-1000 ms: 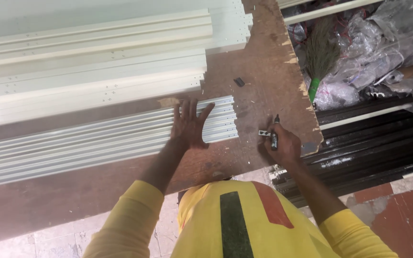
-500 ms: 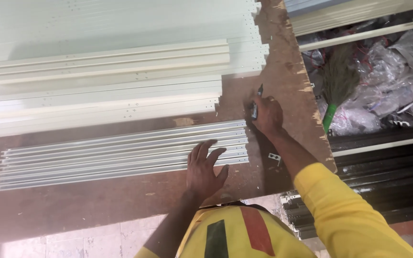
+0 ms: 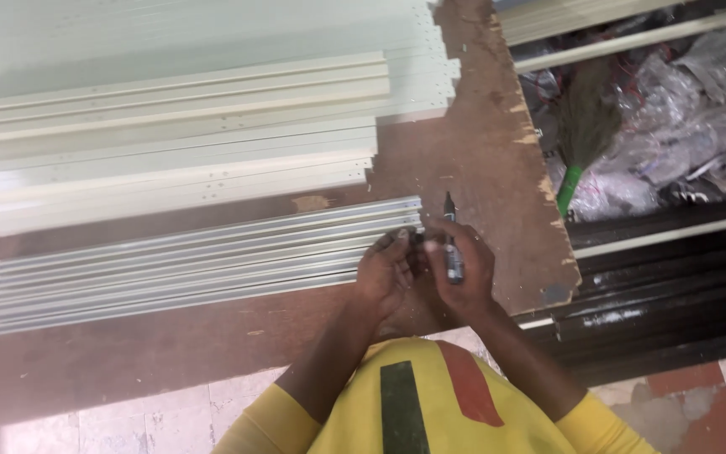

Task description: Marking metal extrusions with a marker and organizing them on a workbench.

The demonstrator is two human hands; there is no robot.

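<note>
At the board's (image 3: pixel 497 151) right edge, the left hand (image 3: pixel 384 273) presses the end of one bundle of grey rails (image 3: pixel 195 261), fingers flat, while the right hand (image 3: pixel 461 269) grips one black marker (image 3: pixel 452 244).

Soft, even daylight, brightest upper left, washing out the pale panels (image 3: pixel 170 101). Faint shadows only. Slight motion blur throughout; dim, murky at the right edge.

pale silver-grey metal rails (image 3: pixel 195 261) at nine o'clock of the black marker (image 3: pixel 453 244); cream-white drilled panels (image 3: pixel 178 126) at eleven o'clock; reddish-brown surface (image 3: pixel 481 151); green-handled broom (image 3: pixel 577 143) at two o'clock; yellow shirt (image 3: pixel 413 403) with dark green and red stripes at six.
</note>
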